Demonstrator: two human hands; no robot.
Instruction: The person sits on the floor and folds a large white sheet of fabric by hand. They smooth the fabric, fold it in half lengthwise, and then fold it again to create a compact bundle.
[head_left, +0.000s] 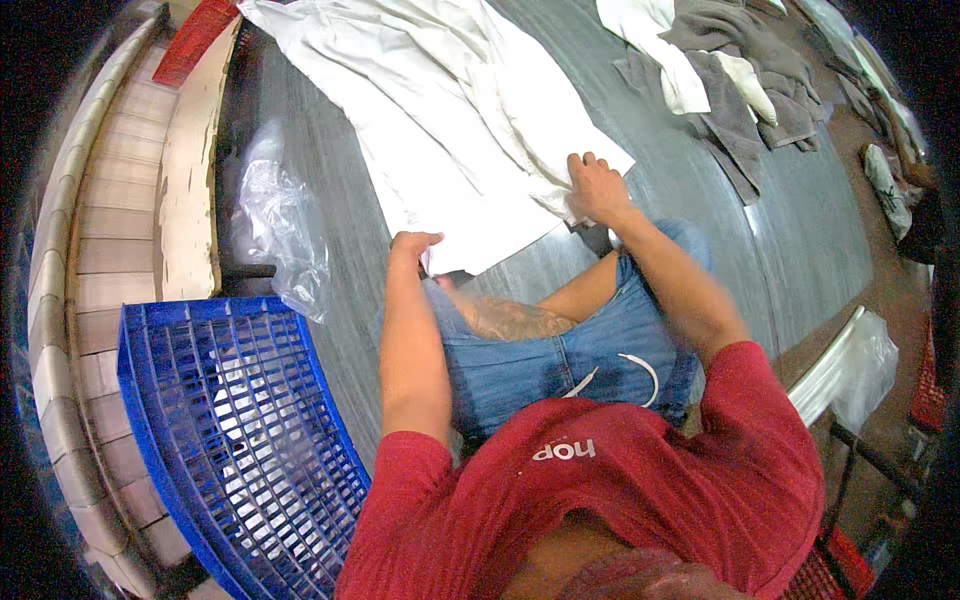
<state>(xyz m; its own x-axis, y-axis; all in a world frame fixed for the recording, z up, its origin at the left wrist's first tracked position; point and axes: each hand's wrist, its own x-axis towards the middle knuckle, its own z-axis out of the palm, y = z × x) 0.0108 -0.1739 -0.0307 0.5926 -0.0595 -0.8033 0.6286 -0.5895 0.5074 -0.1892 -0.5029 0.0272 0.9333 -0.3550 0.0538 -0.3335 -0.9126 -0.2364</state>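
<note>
A large white cloth (465, 150) lies spread and wrinkled in front of my crossed legs, its far end running past the top of the view. At its near left corner, my left hand (412, 246) pinches the edge with the thumb on top. My right hand (598, 189) grips the cloth near its right corner, where the fabric is bunched; the fingertips are partly hidden. Between the two hands, the near hem hangs just before my bare shins and blue denim shorts (517, 375).
To my left stand a blue plastic crate (172, 405) with white material seen through its grid and a crumpled clear plastic bag (281, 217). Grey towels (750, 82) and white cloths (667, 67) are heaped at upper right. A plastic-wrapped roll (829, 367) lies to my right.
</note>
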